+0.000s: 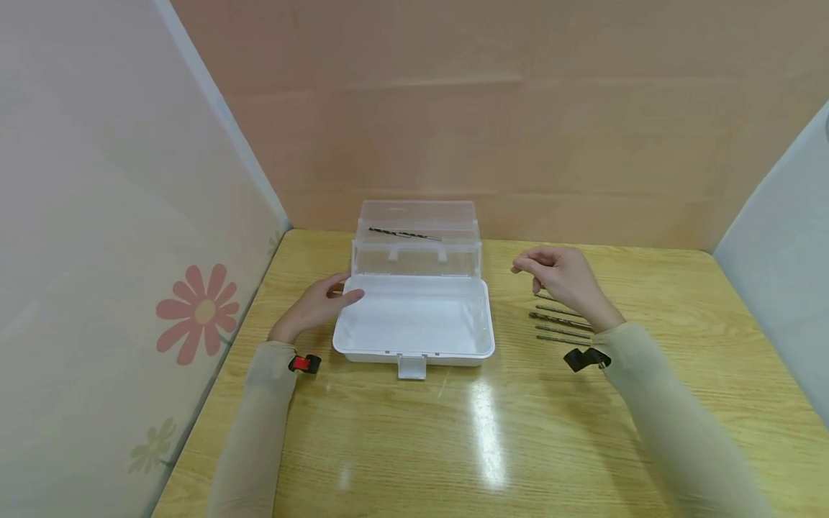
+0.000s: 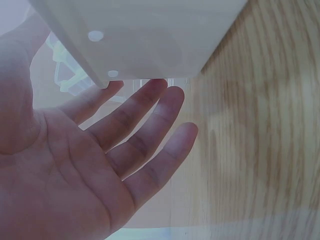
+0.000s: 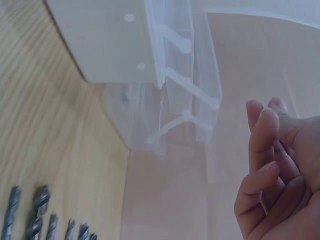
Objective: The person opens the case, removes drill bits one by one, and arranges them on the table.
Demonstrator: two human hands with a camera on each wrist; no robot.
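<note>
A white toolbox (image 1: pixel 414 316) stands open, its bare base towards me and its see-through tray and lid part (image 1: pixel 417 260) raised behind. Dark twist drill bits (image 1: pixel 388 232) lie up in the clear part. At the box's left rear corner, my left hand (image 1: pixel 317 301) lays its thumb over the rim; the fingers (image 2: pixel 150 135) extend loosely behind the corner in the left wrist view. My right hand (image 1: pixel 560 273) hovers right of the box with loosely bent fingers, and nothing shows between thumb and fingertips. Below it lies a row of drill bits (image 1: pixel 562 331).
The box's front latch (image 1: pixel 411 367) hangs down over the wooden table (image 1: pixel 388 446). A tan wall covering (image 1: pixel 518 144) closes off the back. Beside the table on the left is a pale panel with flower prints (image 1: pixel 97 216).
</note>
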